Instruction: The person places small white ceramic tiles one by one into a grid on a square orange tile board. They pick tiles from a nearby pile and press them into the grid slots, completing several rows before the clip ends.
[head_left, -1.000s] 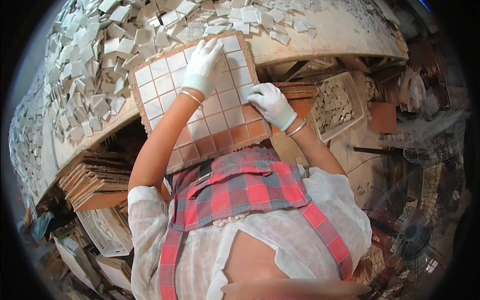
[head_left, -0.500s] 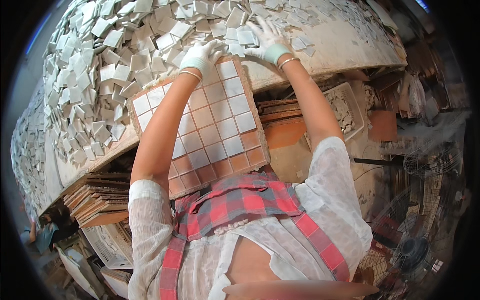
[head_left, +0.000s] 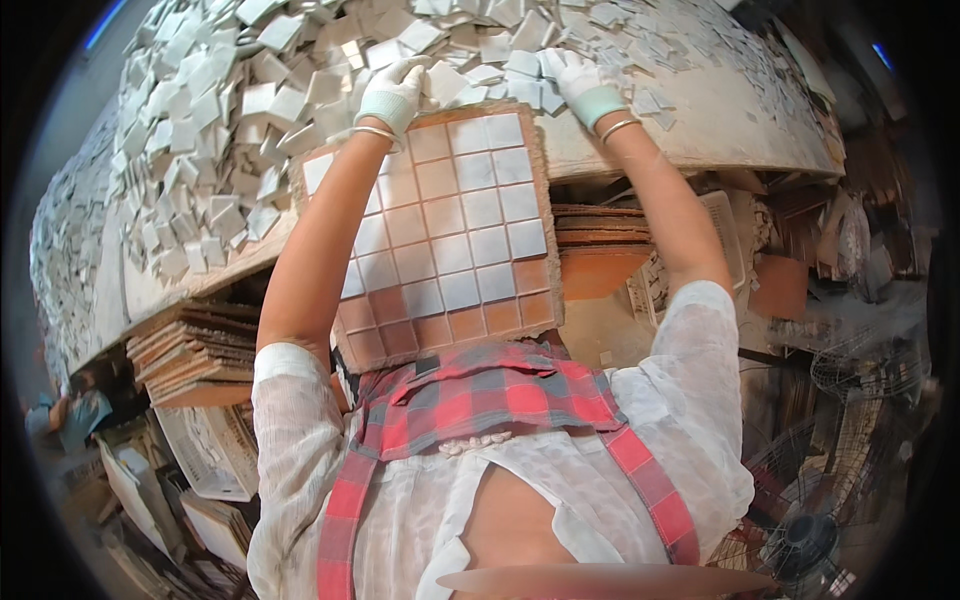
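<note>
A square board with a grid of slots rests upright against my apron, leaning on the bench edge. White tiles fill many of its squares; the lowest squares show bare reddish brown. My left hand, in a white glove, is just beyond the board's far edge. Its fingers are curled closed, and what they hold is hidden. Farther right, my gloved right hand is down among loose tiles on the bench. Its fingers are drawn together, with their tips hard to make out.
A big heap of loose white tiles covers the left of the bench. Stacked boards and a white crate stand below at left. More boards lie under the bench. A fan stands at lower right.
My right hand's spread fingers have drawn together among the tiles. The whole view has shifted, so the board now appears farther right and straighter. My left hand stays by the board's far edge.
</note>
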